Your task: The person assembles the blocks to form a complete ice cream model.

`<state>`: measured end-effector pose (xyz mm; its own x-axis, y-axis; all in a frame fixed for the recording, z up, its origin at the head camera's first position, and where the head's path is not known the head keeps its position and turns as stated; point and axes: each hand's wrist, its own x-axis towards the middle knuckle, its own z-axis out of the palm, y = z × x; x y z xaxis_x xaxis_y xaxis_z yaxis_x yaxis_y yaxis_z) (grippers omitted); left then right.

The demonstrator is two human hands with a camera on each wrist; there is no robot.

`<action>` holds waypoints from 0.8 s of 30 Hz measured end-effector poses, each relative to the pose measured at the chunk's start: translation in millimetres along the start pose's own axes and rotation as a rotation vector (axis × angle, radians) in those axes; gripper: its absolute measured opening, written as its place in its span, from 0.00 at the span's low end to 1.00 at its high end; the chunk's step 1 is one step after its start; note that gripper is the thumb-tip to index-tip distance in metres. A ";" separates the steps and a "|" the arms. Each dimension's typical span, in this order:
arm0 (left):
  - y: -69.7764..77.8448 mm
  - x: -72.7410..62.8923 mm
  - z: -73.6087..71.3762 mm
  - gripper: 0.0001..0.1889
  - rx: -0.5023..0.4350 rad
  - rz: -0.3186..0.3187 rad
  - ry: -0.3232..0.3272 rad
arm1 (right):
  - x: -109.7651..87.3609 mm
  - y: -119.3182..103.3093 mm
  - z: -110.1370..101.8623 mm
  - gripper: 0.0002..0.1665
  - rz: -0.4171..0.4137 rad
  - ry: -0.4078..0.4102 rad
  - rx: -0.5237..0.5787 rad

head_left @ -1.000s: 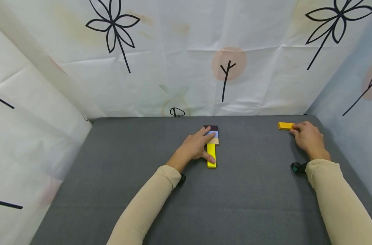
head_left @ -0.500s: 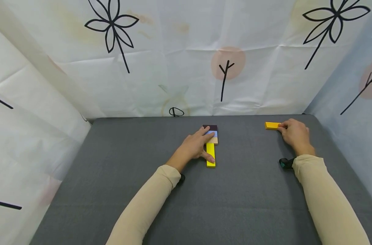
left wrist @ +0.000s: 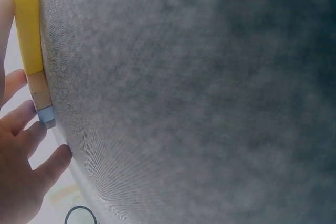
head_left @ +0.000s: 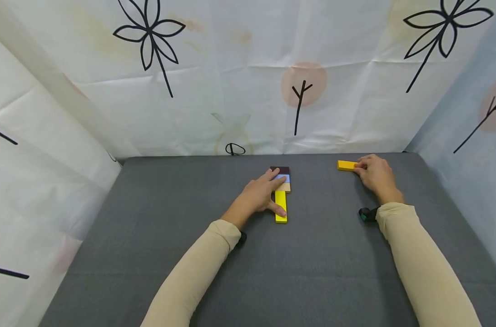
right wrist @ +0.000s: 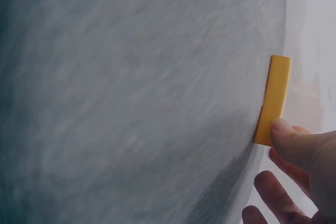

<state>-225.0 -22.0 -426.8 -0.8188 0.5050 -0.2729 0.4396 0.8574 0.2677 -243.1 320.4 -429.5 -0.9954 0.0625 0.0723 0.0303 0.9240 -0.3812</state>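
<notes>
Near the table's far edge, my left hand [head_left: 256, 196] lies spread over a column of flat blocks, thumb on a long yellow block [head_left: 280, 210]. Above that block, a dark block [head_left: 284, 170], a light blue block [head_left: 286, 179] and a tan block [head_left: 286, 187] sit end to end in line with it, partly covered by the fingers. The left wrist view shows the yellow, tan and blue pieces touching. To the right, my right hand [head_left: 376, 175] pinches one end of an orange-yellow block [head_left: 345, 165] between thumb and fingers. It lies sideways, close over the table.
Dark grey cloth covers the table [head_left: 313, 272]. A white printed curtain [head_left: 248, 91] rises behind its far edge, with further panels on the left and right sides.
My right hand has moved left across the far part of the table with the orange-yellow block in its pinch. The left hand and the column of blocks have stayed put.
</notes>
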 end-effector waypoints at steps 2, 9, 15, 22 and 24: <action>-0.7 0.1 0.7 0.61 0.002 -0.001 0.000 | 1.2 -4.3 0.2 0.15 -0.002 -0.015 -0.005; -1.0 0.6 1.9 0.61 0.010 -0.001 0.003 | 4.2 -19.1 2.3 0.17 -0.010 -0.061 0.004; 1.2 1.4 1.7 0.61 0.009 -0.006 0.000 | 6.1 -33.5 6.7 0.20 -0.023 -0.079 0.011; 1.3 1.0 1.1 0.62 0.016 -0.014 -0.006 | 7.9 -56.4 13.3 0.21 -0.033 -0.093 0.026; 1.3 1.7 1.2 0.62 0.016 -0.017 -0.007 | 8.3 -62.4 15.6 0.21 -0.036 -0.096 0.035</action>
<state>-225.4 -19.9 -428.1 -0.8239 0.4908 -0.2834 0.4315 0.8674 0.2479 -254.7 257.4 -419.4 -1.0000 -0.0092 -0.0017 -0.0077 0.9110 -0.4122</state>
